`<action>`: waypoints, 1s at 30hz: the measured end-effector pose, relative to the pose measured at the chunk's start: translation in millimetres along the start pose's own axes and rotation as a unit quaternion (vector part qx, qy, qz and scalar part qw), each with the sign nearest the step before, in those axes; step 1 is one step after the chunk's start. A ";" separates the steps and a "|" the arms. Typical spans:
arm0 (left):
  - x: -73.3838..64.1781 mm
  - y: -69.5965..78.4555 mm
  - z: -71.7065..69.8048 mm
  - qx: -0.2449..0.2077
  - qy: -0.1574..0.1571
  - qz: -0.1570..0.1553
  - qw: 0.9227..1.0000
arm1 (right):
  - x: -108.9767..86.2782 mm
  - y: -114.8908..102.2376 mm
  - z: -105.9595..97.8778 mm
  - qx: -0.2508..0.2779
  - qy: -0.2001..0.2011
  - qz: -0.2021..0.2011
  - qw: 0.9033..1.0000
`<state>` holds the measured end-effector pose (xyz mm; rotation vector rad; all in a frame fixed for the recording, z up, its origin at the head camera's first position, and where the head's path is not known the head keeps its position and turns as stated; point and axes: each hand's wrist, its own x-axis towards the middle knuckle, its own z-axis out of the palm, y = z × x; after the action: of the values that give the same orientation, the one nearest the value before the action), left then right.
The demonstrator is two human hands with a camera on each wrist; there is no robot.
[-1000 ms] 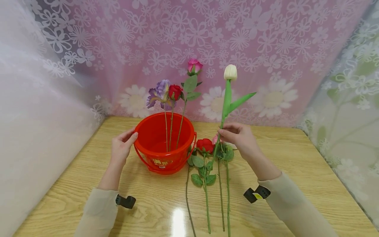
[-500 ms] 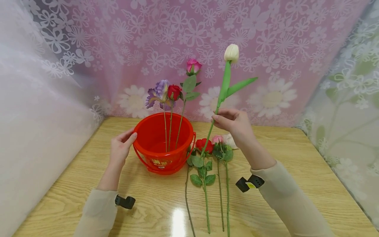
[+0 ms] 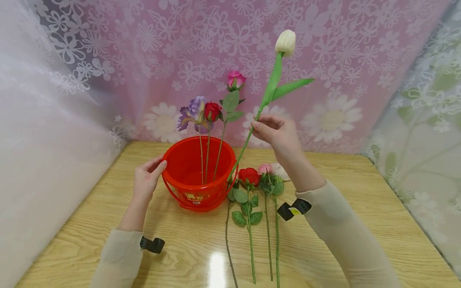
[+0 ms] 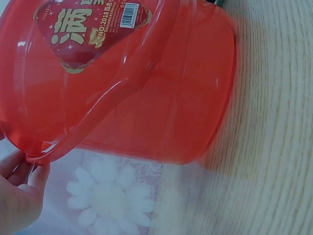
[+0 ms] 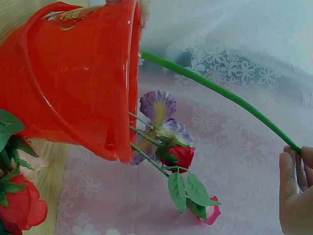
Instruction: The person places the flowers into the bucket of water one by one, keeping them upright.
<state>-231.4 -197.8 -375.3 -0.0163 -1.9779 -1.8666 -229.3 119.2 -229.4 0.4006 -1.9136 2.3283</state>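
Left of the bucket [image 3: 217, 196], the left hand [image 3: 146, 182] pinches its rim, thumb and fingers closed on it; a steady hold should prevent tipping. Inside the bucket three flowers [image 3: 212, 112] stand. The white tulip [image 3: 272, 86] slants up from near the bucket's right rim, its stem pinched by the right hand [image 3: 282, 138], above and right of the bucket. I would guide its lower end gently, clear of the rim.

A bucket [image 3: 185, 168] on a table [image 3: 187, 248] holds an iris [image 3: 192, 114] left of two roses [image 3: 212, 112]; flowers [image 3: 249, 176] lie right, curtain [image 3: 162, 60] behind.
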 end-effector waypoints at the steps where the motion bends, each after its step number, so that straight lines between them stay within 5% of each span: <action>1: 0.0 0.0 -0.1 0.000 0.001 -0.001 1.000 | 2.1 0.4 1.8 0.001 0.003 -0.002 1.000; 13: -1.1 2.2 0.3 -0.004 -0.004 -0.011 1.000 | 19.0 19.1 21.5 0.023 0.024 -0.021 0.999; 30: -1.3 3.2 -0.9 -0.002 -0.014 -0.005 1.000 | 21.5 62.5 44.2 -0.035 0.040 -0.008 0.999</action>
<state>-229.0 -198.1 -372.6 -0.0338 -1.9954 -1.8870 -259.0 61.5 -275.2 0.3110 -1.9400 2.2254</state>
